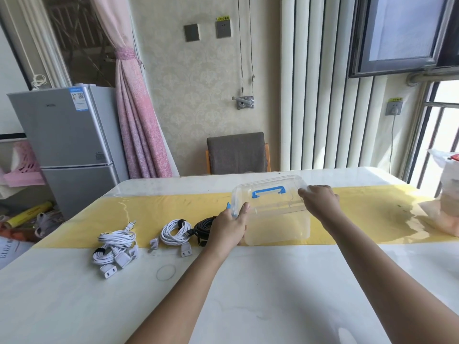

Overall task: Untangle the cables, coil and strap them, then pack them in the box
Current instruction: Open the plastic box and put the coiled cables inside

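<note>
A clear plastic box [275, 219] with a blue handle [268, 191] on its lid stands on the yellow strip of the table. My left hand [229, 225] grips the box's left end, thumb by a blue latch. My right hand [320, 198] holds the lid's right end, fingers curled over its edge. Left of the box lie three strapped coils: a black cable [202, 227] partly behind my left hand, a white cable [175, 232] with its plugs loose, and a larger white bundle [115, 247] of cables and sockets.
The white table [248, 294] has a yellow runner [154, 212] across it. Plastic bags [447, 199] sit at the right edge. A grey chair [237, 152] stands behind the table, a fridge [67, 145] at the left.
</note>
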Tool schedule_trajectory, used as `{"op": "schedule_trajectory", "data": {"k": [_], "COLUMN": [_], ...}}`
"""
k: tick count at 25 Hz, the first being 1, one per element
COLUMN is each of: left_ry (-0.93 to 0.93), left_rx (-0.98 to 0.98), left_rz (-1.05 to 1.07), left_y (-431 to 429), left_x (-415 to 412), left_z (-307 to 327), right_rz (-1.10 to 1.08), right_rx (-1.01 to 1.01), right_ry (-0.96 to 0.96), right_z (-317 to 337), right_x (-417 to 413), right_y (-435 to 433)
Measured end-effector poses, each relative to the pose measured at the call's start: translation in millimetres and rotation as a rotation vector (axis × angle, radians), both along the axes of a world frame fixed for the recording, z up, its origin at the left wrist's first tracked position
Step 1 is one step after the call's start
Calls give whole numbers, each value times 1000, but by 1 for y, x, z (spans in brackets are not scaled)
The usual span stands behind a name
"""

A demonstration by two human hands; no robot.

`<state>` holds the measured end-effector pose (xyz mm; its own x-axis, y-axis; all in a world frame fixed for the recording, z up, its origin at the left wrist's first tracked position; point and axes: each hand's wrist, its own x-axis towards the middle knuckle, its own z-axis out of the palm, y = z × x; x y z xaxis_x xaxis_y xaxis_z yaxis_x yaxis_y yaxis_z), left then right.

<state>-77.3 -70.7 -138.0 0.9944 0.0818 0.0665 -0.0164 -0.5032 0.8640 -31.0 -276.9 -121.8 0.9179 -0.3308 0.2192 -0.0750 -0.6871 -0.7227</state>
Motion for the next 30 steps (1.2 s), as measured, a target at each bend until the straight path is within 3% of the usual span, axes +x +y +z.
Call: {"op": "schedule_trajectory", "data": {"k": [2, 6, 8, 11, 14, 19, 23, 25, 27, 30], "left_ry": [-41, -79, -106, -118, -20, 180, 323, 417, 491, 431], "left_rx": [197, 182, 48, -347, -666, -652, -607, -531, -281, 501], "left_rz": [60, 81, 105, 73, -40, -19, 99, 104, 103, 120], "left_y": [0, -1, -1, 12, 51, 132, 164, 166, 165, 170], "left_x": [3, 6, 5, 0, -21, -73, -103, -109, -107, -87], "left_z": [-1, 4, 9, 25, 40, 22, -7, -19, -26, -18], "right_rz": [-25, -61, 11, 187, 301, 432, 728, 783, 767, 729], "right_rx": [-11, 91, 250, 371, 273, -24, -293, -410, -472, -590], "right_ry": [30, 29, -81, -182, -135, -182, -149, -134, -113, -12], "right_z": [-2, 5, 15, 32, 39, 37, 25, 11, 0, -9], "right_x": [2, 1, -6, -26, -44, -69, -83, -80, -69, -46], "right_y": [-3, -4, -2, 5, 13, 42, 91, 113, 128, 143]}}
